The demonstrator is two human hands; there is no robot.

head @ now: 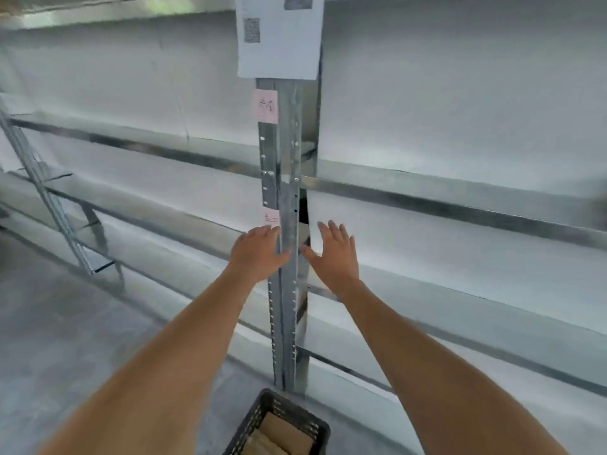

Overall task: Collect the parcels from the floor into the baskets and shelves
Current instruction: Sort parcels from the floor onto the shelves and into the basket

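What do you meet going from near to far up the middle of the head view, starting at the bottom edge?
Black basket holding brown parcels → left hand and right hand either side of the metal upright → pink note → white sheet.

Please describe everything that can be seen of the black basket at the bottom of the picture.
The black basket stands on the grey floor at the foot of the metal shelf post, between the person's two forearms. It looks like plastic, with slotted walls and rounded corners. The bottom edge of the picture cuts it off, so only its far part shows. Inside lie brown cardboard parcels. Neither hand touches it.
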